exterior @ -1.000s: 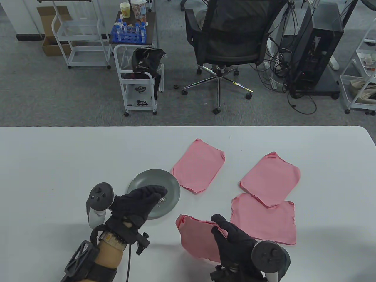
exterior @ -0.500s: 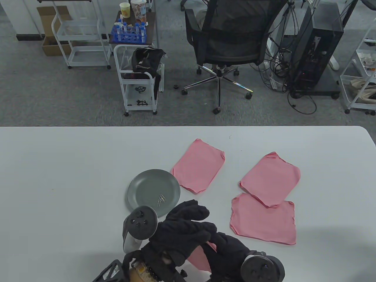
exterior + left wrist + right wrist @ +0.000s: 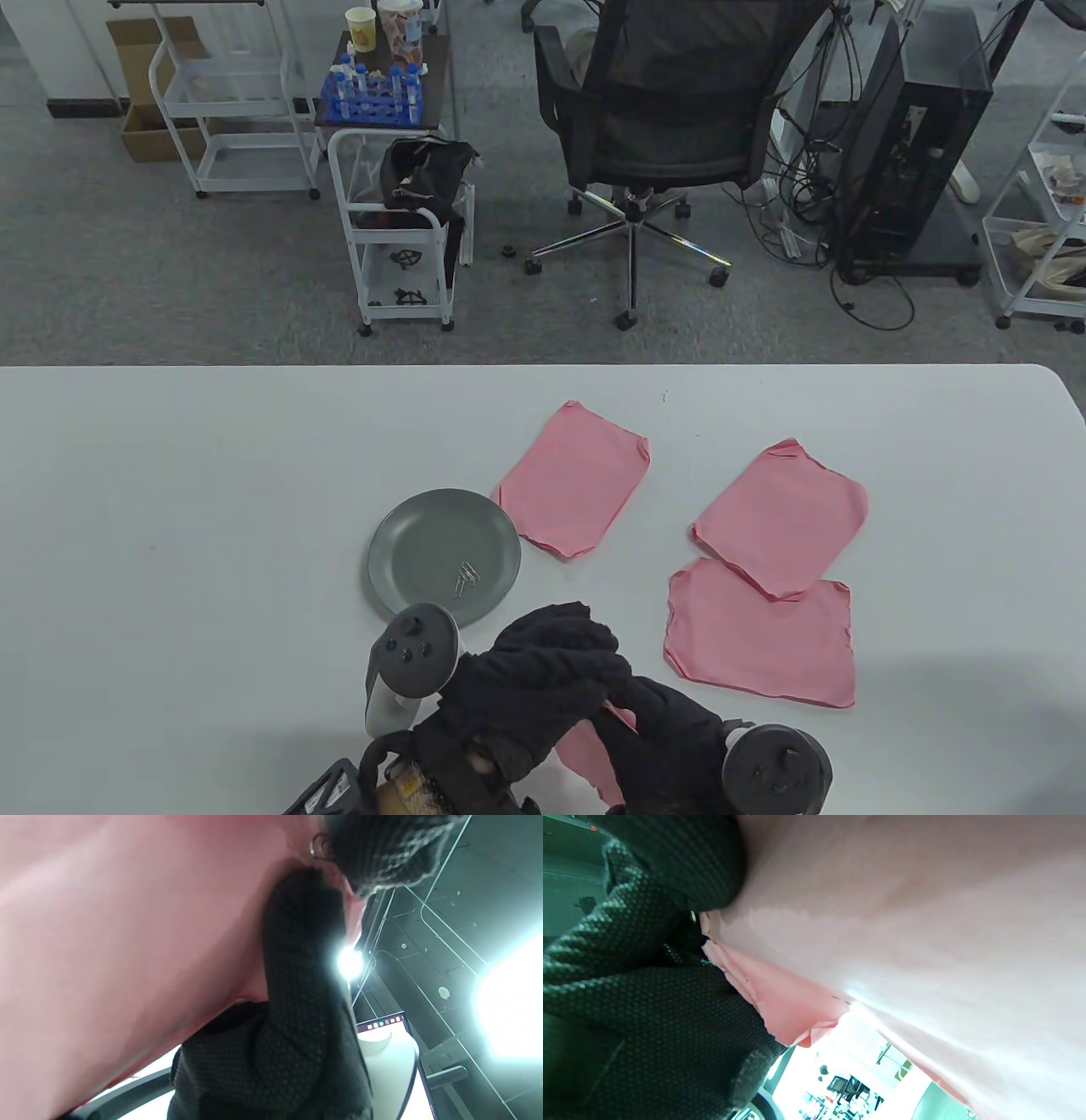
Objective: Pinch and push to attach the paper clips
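Hands meet low over the table edge, left hand (image 3: 543, 671) pinching a paper clip (image 3: 318, 848) at the edge of the pink sheet (image 3: 590, 755), right hand (image 3: 670, 739) gripping that sheet.

Overhead table (image 3: 170, 475) view, wrist views upturned, close

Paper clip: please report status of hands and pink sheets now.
Left hand pinches paper clip at edge of pink sheet. Right hand holds that sheet. Spare clips on grey plate. Nothing blocking.
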### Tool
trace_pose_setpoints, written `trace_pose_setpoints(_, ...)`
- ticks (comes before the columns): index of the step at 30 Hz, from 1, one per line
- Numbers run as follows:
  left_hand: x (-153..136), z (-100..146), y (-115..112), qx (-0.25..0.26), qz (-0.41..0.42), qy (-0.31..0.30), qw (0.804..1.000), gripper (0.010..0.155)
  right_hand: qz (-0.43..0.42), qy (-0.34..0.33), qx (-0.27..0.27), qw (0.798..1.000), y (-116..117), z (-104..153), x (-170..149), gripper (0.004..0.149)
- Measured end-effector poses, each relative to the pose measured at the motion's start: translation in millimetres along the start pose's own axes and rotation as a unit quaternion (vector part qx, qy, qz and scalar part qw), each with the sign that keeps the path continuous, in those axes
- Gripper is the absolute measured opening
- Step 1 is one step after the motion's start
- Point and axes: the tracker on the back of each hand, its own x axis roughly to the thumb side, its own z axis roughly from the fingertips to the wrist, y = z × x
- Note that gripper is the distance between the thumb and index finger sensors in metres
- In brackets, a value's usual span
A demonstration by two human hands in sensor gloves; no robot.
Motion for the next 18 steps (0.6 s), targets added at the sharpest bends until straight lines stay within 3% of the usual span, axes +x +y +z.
trace_pose_setpoints(3,-6,1,8,0.022,0.029,0.000,0.999,0.037,-0.024,0.011,0.003,1.000,-1,-1,-2,0.039)
trace_pose_setpoints(6,-13,0,5,0.025,0.117,0.005,0.993,0.037,-0.004,0.010,-0.001,1.000,-2,-1,-2,0.040)
trace_pose_setpoints(13,-20,-1,-15,0.031,0.134,-0.006,0.990,0.038,-0.018,0.022,-0.018,0.999,3,4,0,0.045)
trace_pose_setpoints(18,-25,-1,-21,0.013,0.171,0.011,0.985,0.039,-0.033,0.021,-0.015,0.999,3,5,-2,0.039)
